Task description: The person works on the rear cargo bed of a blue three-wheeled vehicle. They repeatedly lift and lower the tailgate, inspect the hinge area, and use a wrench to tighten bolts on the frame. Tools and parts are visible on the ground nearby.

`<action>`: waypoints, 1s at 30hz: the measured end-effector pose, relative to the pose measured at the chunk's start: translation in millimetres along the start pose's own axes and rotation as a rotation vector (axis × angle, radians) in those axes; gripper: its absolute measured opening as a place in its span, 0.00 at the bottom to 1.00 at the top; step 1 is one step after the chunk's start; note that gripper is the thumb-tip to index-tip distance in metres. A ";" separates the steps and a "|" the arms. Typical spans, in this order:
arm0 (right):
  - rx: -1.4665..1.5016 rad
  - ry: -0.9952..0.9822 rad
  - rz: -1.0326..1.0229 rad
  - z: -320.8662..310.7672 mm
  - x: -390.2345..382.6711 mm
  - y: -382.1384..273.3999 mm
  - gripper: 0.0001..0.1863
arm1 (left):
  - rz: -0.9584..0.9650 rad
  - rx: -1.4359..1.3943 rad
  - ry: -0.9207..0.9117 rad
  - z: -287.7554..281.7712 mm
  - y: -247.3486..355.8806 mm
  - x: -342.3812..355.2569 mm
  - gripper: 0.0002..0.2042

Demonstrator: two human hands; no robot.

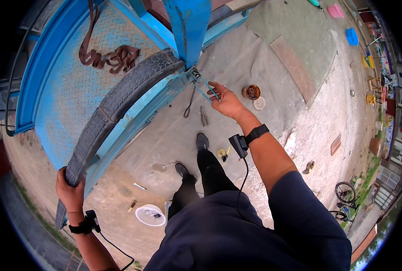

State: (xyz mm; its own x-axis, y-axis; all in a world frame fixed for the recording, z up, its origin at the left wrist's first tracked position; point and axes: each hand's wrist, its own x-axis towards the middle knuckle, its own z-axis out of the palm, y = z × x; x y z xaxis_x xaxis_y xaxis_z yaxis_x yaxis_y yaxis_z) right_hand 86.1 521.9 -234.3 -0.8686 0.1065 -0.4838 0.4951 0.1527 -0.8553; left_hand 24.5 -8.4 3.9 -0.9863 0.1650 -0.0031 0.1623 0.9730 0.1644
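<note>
My left hand (70,189) is closed on the black treaded tyre (115,108) of a blue cart (65,90), at the tyre's lower end. My right hand (223,101) grips a teal-handled tool (205,85), apparently pliers, whose head meets the metal fitting (193,74) at the wheel's hub, beside a blue upright (187,31). Below the fitting is a dark looped-handle tool (187,110). Loose pliers (204,116) lie on the ground near my feet.
A brown strap (119,58) lies on the cart deck. An open can (250,92) sits beside a pale lid (259,104). A white bowl (149,215), a wrench (138,185) and a yellow item (221,153) are near my feet. A bicycle (345,194) stands at the right.
</note>
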 end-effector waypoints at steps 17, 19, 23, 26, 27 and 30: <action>-0.612 0.476 -0.390 10.4 -16.7 -125.6 0.19 | 0.018 0.013 0.001 0.9 -3.9 0.6 0.24; -0.694 0.458 -0.381 12.9 -9.7 -130.6 0.20 | 0.006 0.015 0.000 -0.1 -5.2 -1.3 0.24; -0.769 0.445 -0.303 17.4 -0.4 -119.6 0.19 | 0.029 0.018 0.006 1.8 -6.1 -0.1 0.24; -0.739 0.479 -0.315 20.5 2.2 -112.6 0.19 | 0.033 0.020 0.014 1.7 -3.8 -0.5 0.24; -0.740 0.486 -0.314 20.6 3.3 -111.6 0.20 | 0.034 0.021 0.017 1.9 -3.1 -0.1 0.23; -0.632 0.501 -0.261 29.3 2.6 -108.6 0.18 | 0.019 0.018 0.022 -0.7 -2.3 -1.9 0.23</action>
State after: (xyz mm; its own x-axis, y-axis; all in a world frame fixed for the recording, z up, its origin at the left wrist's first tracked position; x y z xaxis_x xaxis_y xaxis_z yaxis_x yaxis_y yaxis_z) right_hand 29.7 476.7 -148.1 -0.9200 0.3914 -0.0180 0.3255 0.7379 -0.5912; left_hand 25.9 -11.1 4.3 -0.9834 0.1799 0.0215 0.1811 0.9726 0.1460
